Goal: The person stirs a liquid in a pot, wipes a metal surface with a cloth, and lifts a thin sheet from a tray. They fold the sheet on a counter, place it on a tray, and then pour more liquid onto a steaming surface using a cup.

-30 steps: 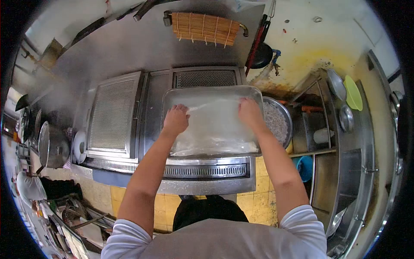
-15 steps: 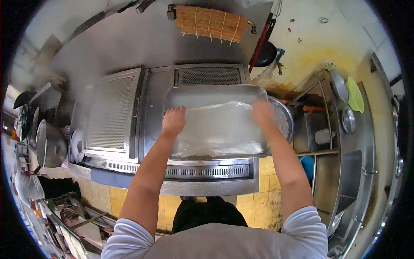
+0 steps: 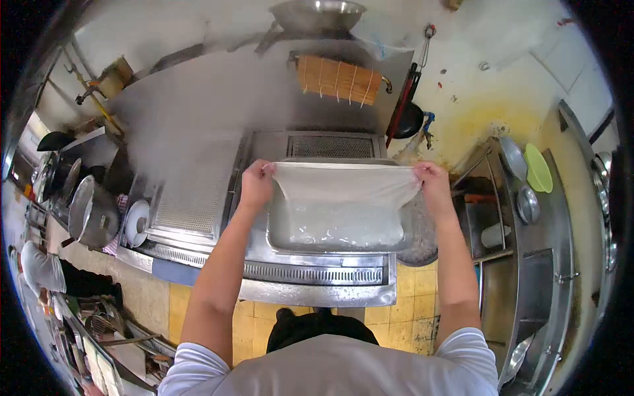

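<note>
A thin, wet-looking white cloth [image 3: 343,186] is stretched between my hands over a shallow rectangular metal tray [image 3: 274,231]. My left hand [image 3: 256,186] pinches its upper left corner, and my right hand [image 3: 434,188] pinches the upper right one. The cloth's lower part sags into the tray, where its surface shines as if wet. Partly hidden behind the tray's right end is a round bowl [image 3: 422,231] holding something clear or pale that I cannot make out.
Steam drifts over a perforated steamer panel [image 3: 188,195] on the left of the steel counter. A rolled bamboo mat [image 3: 338,80] hangs behind. At right stand a steel sink unit [image 3: 535,290] and a green basin [image 3: 538,168]. A pot [image 3: 94,214] and another person [image 3: 49,270] are at left.
Both hands have risen from inside the tray to its far edge level, drawing the cloth's far edge up taut. My view has tilted up slightly, and more steam covers the left panel.
</note>
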The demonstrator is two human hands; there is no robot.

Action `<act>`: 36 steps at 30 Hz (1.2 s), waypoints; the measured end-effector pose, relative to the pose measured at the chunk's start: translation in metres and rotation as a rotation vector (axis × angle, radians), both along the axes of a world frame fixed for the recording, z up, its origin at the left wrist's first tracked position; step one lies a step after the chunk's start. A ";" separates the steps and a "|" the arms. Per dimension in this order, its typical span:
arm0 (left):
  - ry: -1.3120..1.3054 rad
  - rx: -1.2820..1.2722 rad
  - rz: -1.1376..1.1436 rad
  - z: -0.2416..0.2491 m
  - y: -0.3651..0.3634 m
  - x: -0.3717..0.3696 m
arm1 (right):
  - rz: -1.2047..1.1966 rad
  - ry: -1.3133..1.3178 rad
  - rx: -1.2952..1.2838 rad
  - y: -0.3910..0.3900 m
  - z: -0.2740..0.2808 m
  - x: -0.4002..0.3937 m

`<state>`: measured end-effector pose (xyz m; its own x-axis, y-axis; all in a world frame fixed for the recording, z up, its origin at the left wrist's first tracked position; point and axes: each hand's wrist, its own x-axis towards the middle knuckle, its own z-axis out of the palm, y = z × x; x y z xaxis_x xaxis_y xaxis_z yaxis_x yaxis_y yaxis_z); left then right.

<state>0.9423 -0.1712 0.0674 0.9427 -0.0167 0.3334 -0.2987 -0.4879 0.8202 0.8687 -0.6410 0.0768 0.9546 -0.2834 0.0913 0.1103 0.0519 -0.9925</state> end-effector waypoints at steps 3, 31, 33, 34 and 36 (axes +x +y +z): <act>-0.035 -0.075 0.019 0.039 0.008 -0.001 | 0.065 0.024 0.198 0.002 0.060 -0.011; -0.642 -0.348 0.291 0.292 0.340 -0.092 | -0.144 -0.571 -0.675 0.345 0.354 -0.081; -0.632 -0.368 0.276 0.292 0.392 -0.093 | -0.097 -0.516 -0.644 0.398 0.354 -0.083; -0.643 -0.351 0.284 0.292 0.418 -0.095 | -0.069 -0.492 -0.625 0.424 0.355 -0.081; -0.591 -0.322 0.304 0.291 0.466 -0.104 | -0.078 -0.460 -0.626 0.473 0.348 -0.076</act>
